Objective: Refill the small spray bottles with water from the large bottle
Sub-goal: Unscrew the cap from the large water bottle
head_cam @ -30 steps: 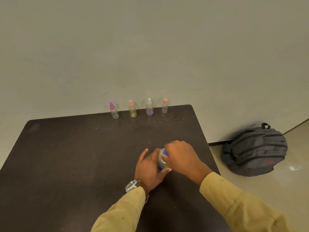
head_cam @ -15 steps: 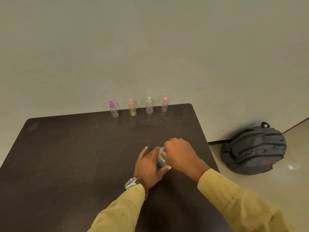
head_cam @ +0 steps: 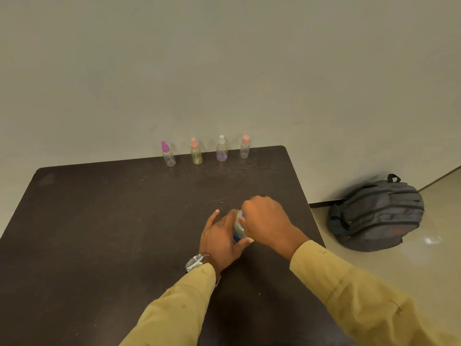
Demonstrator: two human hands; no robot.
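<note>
Since a second ago both hands barely moved: the left hand [head_cam: 219, 239] still grips the upright clear large bottle [head_cam: 238, 227], the right hand [head_cam: 264, 218] clenched directly on its cap.

Large bottle [head_cam: 238, 227]: clear, blue cap and label, upright, mid-table [head_cam: 99, 233]. Four small spray bottles [head_cam: 207, 152]: clear, pink, purple and white tops, upright along table's far edge.

Nothing legible anywhere; the large bottle [head_cam: 238, 229] shows a sliver of blue label between the two hands, its print too blurred and covered to read; the backpack [head_cam: 376, 213] carries a small reddish mark, unreadable too.
</note>
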